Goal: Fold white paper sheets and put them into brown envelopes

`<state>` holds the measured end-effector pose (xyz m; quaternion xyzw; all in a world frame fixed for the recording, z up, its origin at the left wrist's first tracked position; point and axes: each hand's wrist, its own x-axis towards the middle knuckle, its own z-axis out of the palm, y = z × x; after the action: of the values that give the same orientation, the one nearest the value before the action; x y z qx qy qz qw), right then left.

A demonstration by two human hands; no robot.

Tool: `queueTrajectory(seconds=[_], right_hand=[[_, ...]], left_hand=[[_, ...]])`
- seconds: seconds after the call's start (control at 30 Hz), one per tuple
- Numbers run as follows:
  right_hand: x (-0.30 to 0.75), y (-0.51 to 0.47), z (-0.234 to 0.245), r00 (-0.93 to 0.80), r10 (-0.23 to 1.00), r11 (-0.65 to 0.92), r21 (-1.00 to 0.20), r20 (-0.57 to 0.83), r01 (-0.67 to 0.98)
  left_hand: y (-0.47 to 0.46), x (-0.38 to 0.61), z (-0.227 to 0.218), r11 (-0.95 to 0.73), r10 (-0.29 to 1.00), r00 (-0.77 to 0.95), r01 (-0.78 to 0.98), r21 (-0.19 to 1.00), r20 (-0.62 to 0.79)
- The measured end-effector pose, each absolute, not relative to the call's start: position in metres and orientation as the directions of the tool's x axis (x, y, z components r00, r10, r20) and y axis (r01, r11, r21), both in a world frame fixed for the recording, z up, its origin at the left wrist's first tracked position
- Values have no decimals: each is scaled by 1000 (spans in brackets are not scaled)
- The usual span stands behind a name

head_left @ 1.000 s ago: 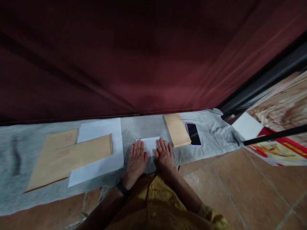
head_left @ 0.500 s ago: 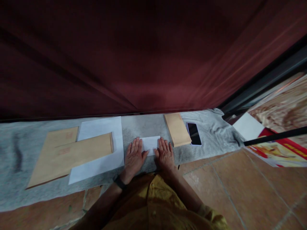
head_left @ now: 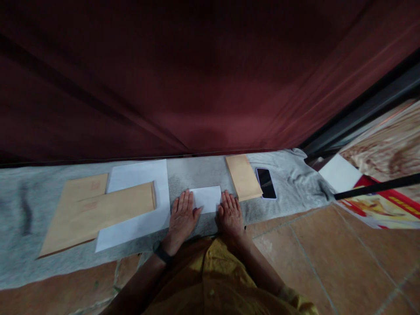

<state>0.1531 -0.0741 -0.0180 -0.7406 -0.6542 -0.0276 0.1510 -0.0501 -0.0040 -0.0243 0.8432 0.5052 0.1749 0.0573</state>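
Note:
A small folded white paper lies flat on the grey cloth in front of me. My left hand rests palm down at its left edge, fingers stretched out and thumb toward the paper; a dark band is on the wrist. At the paper's right edge my right hand lies palm down, also stretched out. Neither hand grips anything. Just beyond my right fingertips is a stack of brown envelopes. Left of my left hand, a brown envelope lies across white sheets.
A larger brown envelope is at the left on the grey cloth. A phone lies right of the envelope stack. A dark red curtain hangs behind. A printed box and a black bar are at the right, above floor tiles.
My right hand has slid slightly to the right, off the paper's edge, and its thumb has drawn back. More of the white paper shows between my hands.

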Motion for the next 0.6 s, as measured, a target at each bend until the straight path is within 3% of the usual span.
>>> queueTrajectory(seconds=[0.4, 0.6], right_hand=[[147, -56, -17, 243, 934, -144, -344, 263, 928], [148, -57, -13, 204, 953, -108, -377, 225, 920]], left_hand=[[-4, -49, -27, -478, 874, 422, 835, 273, 242], [-3, -49, -28, -472, 876, 415, 844, 255, 247]])
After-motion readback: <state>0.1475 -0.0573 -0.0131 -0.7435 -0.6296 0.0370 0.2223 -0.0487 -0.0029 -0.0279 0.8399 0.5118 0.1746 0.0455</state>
